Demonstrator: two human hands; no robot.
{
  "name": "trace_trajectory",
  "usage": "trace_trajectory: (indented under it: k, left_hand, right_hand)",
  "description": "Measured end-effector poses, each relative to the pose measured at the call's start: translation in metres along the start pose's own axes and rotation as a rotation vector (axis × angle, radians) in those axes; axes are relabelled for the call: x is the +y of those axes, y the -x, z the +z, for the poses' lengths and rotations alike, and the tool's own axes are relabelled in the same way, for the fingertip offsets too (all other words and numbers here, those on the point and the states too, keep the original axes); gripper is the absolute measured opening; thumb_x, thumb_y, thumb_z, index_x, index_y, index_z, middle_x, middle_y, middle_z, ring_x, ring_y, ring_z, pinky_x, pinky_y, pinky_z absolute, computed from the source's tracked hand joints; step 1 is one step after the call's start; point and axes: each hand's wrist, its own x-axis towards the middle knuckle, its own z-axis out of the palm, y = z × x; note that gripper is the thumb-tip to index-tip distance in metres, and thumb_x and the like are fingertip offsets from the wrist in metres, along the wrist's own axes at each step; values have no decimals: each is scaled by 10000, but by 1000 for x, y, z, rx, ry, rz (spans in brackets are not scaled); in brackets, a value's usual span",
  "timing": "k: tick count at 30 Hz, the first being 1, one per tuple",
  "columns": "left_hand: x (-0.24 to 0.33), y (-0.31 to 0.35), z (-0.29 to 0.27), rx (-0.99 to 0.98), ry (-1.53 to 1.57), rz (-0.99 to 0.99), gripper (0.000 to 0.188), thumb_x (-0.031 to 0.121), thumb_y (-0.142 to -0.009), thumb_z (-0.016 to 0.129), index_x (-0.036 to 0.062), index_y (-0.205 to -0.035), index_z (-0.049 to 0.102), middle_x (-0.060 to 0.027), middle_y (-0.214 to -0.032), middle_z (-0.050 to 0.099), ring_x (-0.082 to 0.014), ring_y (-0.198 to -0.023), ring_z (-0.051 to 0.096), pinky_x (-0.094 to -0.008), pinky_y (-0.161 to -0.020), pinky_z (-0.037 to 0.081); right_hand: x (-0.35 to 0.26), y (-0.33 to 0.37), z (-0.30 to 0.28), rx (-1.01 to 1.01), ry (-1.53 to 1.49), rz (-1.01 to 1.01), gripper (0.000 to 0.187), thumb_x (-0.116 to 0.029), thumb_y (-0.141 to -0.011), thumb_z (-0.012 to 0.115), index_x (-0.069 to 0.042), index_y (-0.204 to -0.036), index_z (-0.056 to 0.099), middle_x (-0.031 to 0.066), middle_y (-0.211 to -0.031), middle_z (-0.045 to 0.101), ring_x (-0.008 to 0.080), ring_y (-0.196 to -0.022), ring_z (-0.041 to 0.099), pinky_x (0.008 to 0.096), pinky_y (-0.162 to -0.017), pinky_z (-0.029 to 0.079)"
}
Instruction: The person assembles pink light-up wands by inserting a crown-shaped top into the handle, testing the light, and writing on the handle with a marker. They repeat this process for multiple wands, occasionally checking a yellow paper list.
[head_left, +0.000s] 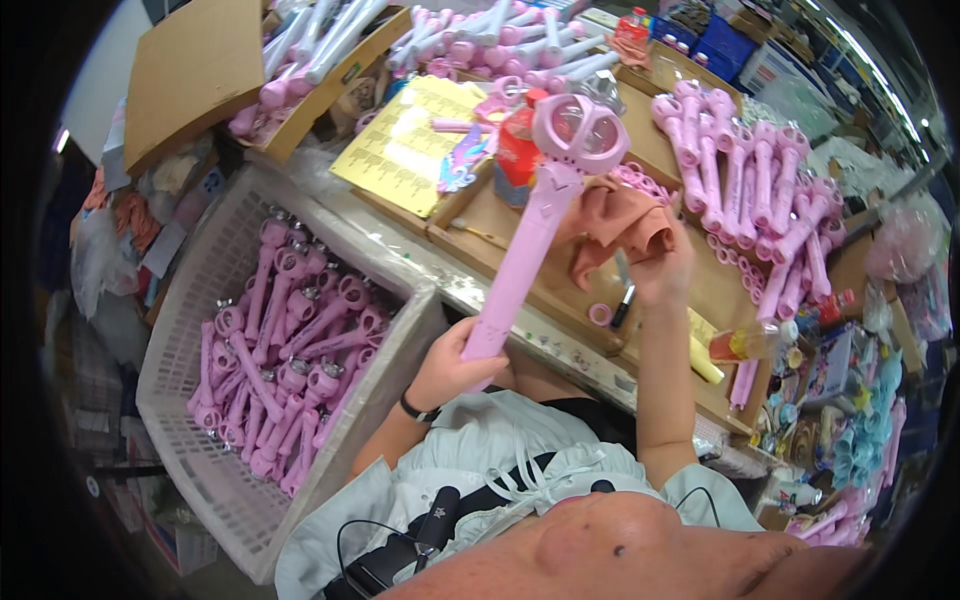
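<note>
My left hand (447, 366) is wrapped round the lower end of a pink toy wand (525, 245), which stands tilted with its round, clear-windowed head up and to the right. An orange-brown cloth (628, 228) is bunched in my right hand (668, 272), beside the wand's upper shaft. Whether cloth and wand touch, I cannot tell. Behind the wand is a red bottle (515, 150), partly hidden. Below the cloth, a black marker (623, 306) and a pink ring (600, 314) lie on the cardboard tray (550, 290).
A white plastic crate (180, 440) full of pink wands stands at my left. More wands (745, 170) are piled at the right of the bench. Yellow sticker sheets (400, 140) lie at the back, near an open cardboard box (190, 80). A drink bottle (745, 345) lies at right.
</note>
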Motion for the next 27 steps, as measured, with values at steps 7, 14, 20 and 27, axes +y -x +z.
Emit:
trace_trajectory:
  k: [7,14,20,27]
  left_hand:
    - [-19,-37,81,-5,-349,156,469,180,-742,688,15,-1148,521,-116,-875,630,-170,-783,605,-297,-719,479]
    - [-25,-22,70,-132,-254,66,529,135,-748,701,-16,-1208,488,-75,-1012,600,-108,-885,563,-263,-771,466]
    - [-33,-20,54,-18,-176,-3,550,130,-748,707,-33,-1219,473,-65,-989,600,-103,-860,564,-259,-757,469]
    - [-23,-11,37,-35,101,-121,496,84,-775,688,-14,-1204,458,-55,-905,581,-109,-717,596,-252,-641,492]
  right_hand:
    - [55,49,29,224,547,-503,391,-211,-859,615,-39,-1170,451,132,-964,576,205,-780,605,301,-671,525]
    - [39,26,-17,-139,54,70,407,-401,-910,509,-48,-1111,531,132,-944,622,157,-762,626,273,-663,536]
    - [42,-4,-47,-124,1264,-373,239,-212,-828,577,-39,-980,640,131,-932,640,282,-802,618,369,-749,478]
    - [29,-12,-29,1,1784,-727,99,-127,-762,595,-47,-795,642,84,-769,584,258,-729,588,327,-664,431]
